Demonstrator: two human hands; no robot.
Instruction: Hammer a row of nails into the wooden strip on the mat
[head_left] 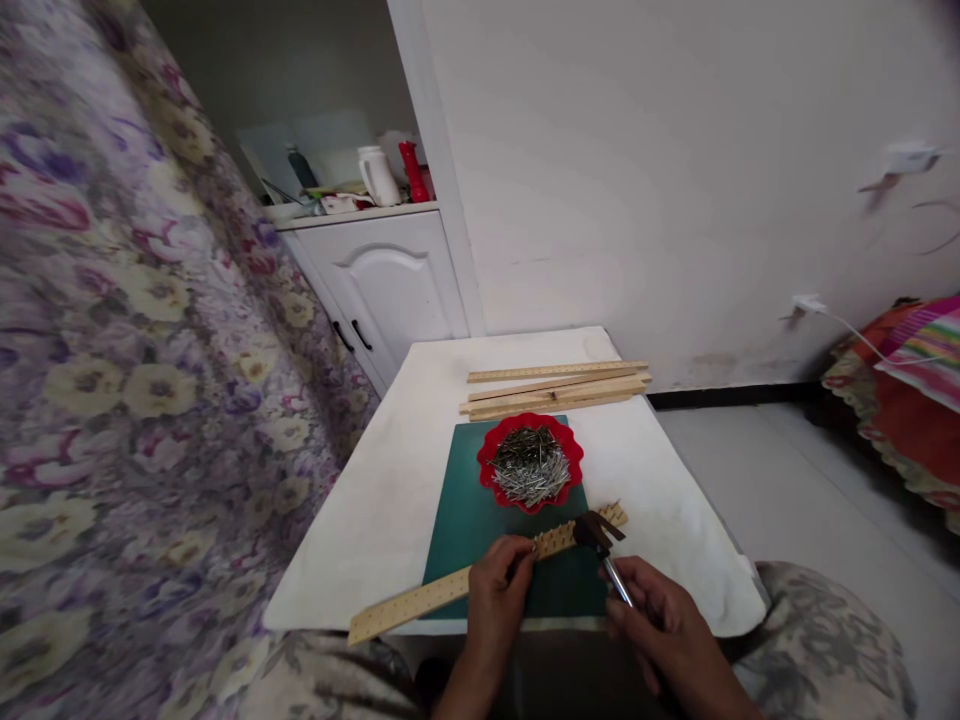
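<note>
1. Far left: floral curtain [172, 400], hanging full height.
2. Next, white cabinet [405, 280], two black handles. White jug [379, 177] and red bottle [413, 172] on its ledge, plus small clutter.
3. White-covered table [360, 510] in front. Perforated wooden strip [420, 597] lies slantwise across its near side, left end sticking out past the near edge, right end raised toward the bowl side. Rows of holes on the left part, nails standing up in the right part.
4. Green mat [457, 500] under the strip's middle.
5. Left hand [499, 585] on the strip, fingers curled, tips at the nail rows. Can't tell if they're pinching a nail.
6. Red scalloped bowl [576, 455] on the mat, behind the strip, loaded with loose nails [531, 465].
7. More wooden strips [555, 395] lying across the table, behind the bowl.
8. Hammer [616, 580]: head at the strip's right part, contact unclear.
9. Right hand [660, 615] wrapped around the hammer's handle.
10. Far right: wall plug [808, 303] with white cord, red cloth [915, 390] below.
</note>
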